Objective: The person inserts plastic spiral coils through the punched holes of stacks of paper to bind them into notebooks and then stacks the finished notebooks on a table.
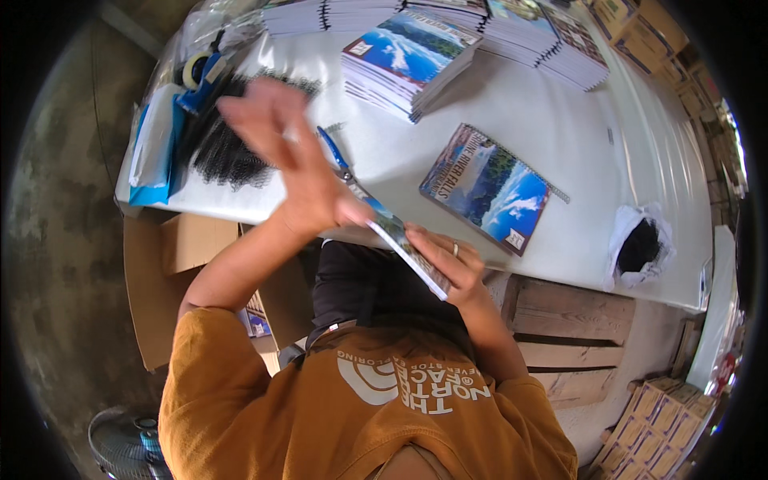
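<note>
My right hand (448,258), a ring on one finger, grips a thin notebook (410,258) near the table's front edge. The notebook is seen nearly edge-on and tilted. My left hand (292,152), blurred by motion, is raised with its fingers spread. The base of that hand is at the notebook's upper end; whether it touches cannot be told. Blue-handled pliers (332,146) lie just right of the left hand, partly hidden by the notebook. Black plastic binding coils (232,156) are heaped behind and left of it. A spiral-bound notebook (488,188) with a waterfall cover lies to the right.
A stack of notebooks (412,56) stands further back, with more spiral-bound stacks (528,36) behind. Far left are a blue tape dispenser (202,78) and a blue-and-white packet (156,144). A white bag (640,244) holding black material sits right. An open cardboard box (148,280) stands below the table.
</note>
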Available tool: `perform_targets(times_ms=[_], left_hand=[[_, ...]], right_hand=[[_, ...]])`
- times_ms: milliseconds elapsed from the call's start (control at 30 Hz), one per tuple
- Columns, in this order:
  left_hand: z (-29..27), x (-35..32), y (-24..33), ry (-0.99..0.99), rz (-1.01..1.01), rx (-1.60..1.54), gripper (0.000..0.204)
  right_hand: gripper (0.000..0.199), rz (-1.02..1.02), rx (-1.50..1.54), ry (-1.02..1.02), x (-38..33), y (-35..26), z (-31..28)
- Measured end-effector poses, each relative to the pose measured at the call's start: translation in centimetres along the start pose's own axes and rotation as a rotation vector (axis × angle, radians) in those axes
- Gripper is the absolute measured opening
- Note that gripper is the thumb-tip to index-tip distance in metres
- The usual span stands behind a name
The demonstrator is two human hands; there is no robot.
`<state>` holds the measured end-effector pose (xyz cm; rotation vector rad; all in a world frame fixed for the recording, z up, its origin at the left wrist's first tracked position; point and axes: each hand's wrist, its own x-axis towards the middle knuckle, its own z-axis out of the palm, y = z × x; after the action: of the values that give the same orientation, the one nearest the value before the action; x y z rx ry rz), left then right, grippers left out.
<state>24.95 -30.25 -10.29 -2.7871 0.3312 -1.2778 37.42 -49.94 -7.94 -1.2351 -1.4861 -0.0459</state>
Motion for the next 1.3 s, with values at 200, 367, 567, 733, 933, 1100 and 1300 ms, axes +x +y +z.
perform_targets(times_ms=[200, 367, 567, 733, 933, 1100, 1300], left_hand=[[-2.3, 6.5, 2.1, 0.218, 0.038, 0.211, 0.094], [-0.8, 2.2, 4.2, 0.026, -0.145, -0.230, 0.083], [-0.7, 3.7, 3.6, 0.106, 0.106, 0.151, 0.070], [-0.6, 3.4, 4.1, 0.000, 0.284, 0.009, 0.094], [-0.4, 3.8, 4.5, -0.014, -0.100, -0.133, 0.101], [0.9, 3.8, 2.9, 0.055, 0.217, 0.079, 0.088], [1.1, 1.4, 7.0, -0.057, 0.126, -0.339, 0.106]], right_hand=[[0.037, 0.060, -0.012, 0.066, -0.8, 0.5, -0.1], [0.038, 0.084, 0.039, 0.121, -0.1, 0.5, 0.4], [0.046, 0.002, 0.040, 0.066, 0.5, 0.2, 1.0], [0.048, 0.152, 0.064, 0.127, -0.5, 1.5, 1.0], [0.052, 0.157, 0.101, 0.082, -0.1, 0.6, 1.3], [0.054, 0.102, 0.072, 0.093, 0.3, 1.1, 1.3], [0.057, 0.198, 0.067, 0.184, 0.0, 1.0, 1.0]])
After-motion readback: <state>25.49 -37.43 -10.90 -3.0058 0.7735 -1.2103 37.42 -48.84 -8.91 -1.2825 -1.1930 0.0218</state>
